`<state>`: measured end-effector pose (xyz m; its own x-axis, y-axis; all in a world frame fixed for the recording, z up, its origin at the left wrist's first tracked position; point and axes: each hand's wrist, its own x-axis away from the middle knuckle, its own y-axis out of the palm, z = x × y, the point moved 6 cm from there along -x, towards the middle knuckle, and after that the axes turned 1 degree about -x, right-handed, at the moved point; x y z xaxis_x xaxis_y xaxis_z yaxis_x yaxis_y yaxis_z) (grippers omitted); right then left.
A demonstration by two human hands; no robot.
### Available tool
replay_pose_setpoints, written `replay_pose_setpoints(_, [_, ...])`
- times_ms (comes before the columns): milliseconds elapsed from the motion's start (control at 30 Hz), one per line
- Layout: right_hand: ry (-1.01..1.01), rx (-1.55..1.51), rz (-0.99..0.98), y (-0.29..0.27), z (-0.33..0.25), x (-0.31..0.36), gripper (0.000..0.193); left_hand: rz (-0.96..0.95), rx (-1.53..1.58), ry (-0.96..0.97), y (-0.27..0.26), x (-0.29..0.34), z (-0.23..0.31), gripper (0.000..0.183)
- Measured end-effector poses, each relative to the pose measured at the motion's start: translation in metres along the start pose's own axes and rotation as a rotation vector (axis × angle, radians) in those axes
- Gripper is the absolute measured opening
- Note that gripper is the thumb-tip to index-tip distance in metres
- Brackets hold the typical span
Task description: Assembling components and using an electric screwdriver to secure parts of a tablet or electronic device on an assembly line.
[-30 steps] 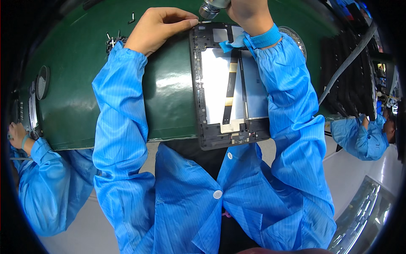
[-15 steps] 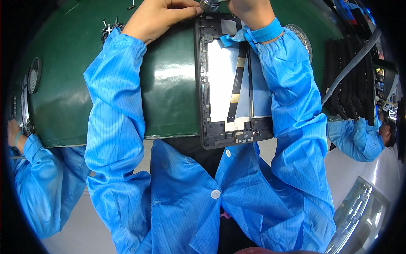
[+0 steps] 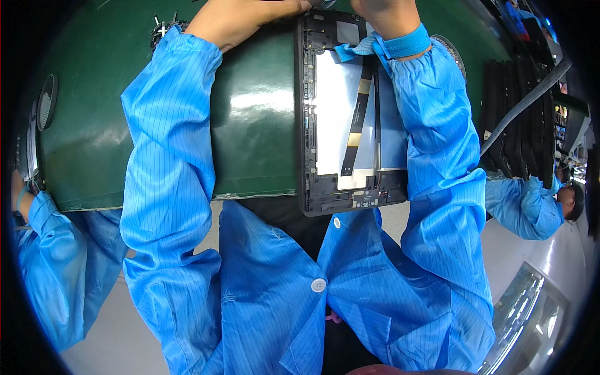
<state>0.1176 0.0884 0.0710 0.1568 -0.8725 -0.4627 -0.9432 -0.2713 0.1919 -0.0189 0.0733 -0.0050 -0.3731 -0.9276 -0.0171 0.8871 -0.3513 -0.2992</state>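
An opened tablet (image 3: 309, 156) lies back-up on the green mat (image 3: 250, 125). It has a black frame, a white inner panel and a black-and-gold flex cable (image 3: 356, 125) running down its middle. My left hand (image 3: 247, 15) reaches in from the upper edge, fingertips pressed on the tablet's top left corner. My right hand (image 3: 381, 11) is mostly cut off by the picture's top; a blue wrist strap (image 3: 406, 42) circles the wrist. A grey tool tip (image 3: 317, 3) shows between the hands above the tablet's top edge.
Small screws (image 3: 164, 25) lie on the mat at the upper left. A row of black tablets (image 3: 519, 125) stands at the right, with a grey hose (image 3: 525, 103) across it. One co-worker's blue sleeve (image 3: 50, 269) is at the left, another's (image 3: 525, 206) at the right.
The tablet and both hands have shifted upward in the picture, so the hands and the grey tool are now cut by its top edge. Both hands keep their places on the tablet.
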Motion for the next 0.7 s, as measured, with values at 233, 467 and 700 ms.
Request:
replay_pose_setpoints(233, [0.024,0.017,0.011,-0.001,0.002,0.0,0.016,-0.004,-0.009,-0.021,0.0,-0.003,-0.007,0.021])
replay_pose_setpoints(467, [0.041,0.03,0.036,0.002,0.0,0.001,0.018,-0.033,0.066,0.015,0.002,-0.008,-0.013,0.02])
replay_pose_setpoints(700, [0.022,0.055,0.024,-0.007,-0.003,-0.011,0.021,-0.058,0.068,0.055,0.0,-0.017,-0.002,0.019])
